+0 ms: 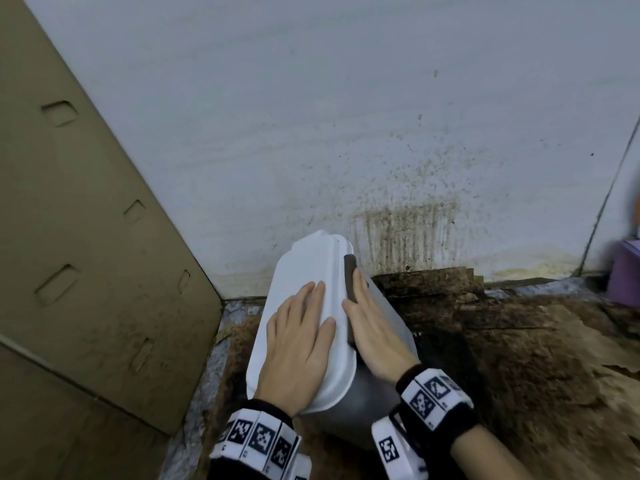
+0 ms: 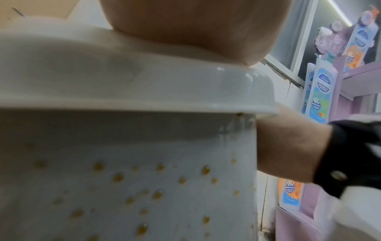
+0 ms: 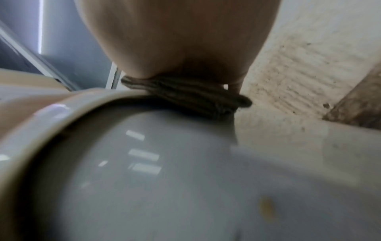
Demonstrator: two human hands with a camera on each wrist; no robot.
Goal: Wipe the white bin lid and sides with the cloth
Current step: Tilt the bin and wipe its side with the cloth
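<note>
Left hand (image 1: 300, 344) is lying flat on the white bin lid (image 1: 298, 268), fingers (image 1: 313, 296) straight and together; right hand (image 1: 375, 336) is pressing a folded brown cloth (image 1: 350, 277) under straight fingers against the bin's side (image 1: 388, 306).

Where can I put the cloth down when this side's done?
Free: the brown floor right of the bin, though dirty. Crowded: the lid holds the left hand; the cardboard hems the bin's left.

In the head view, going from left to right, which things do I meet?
cardboard panel → left hand flat on the white bin lid → brown cloth under the right hand → stained brown floor → purple box
</note>
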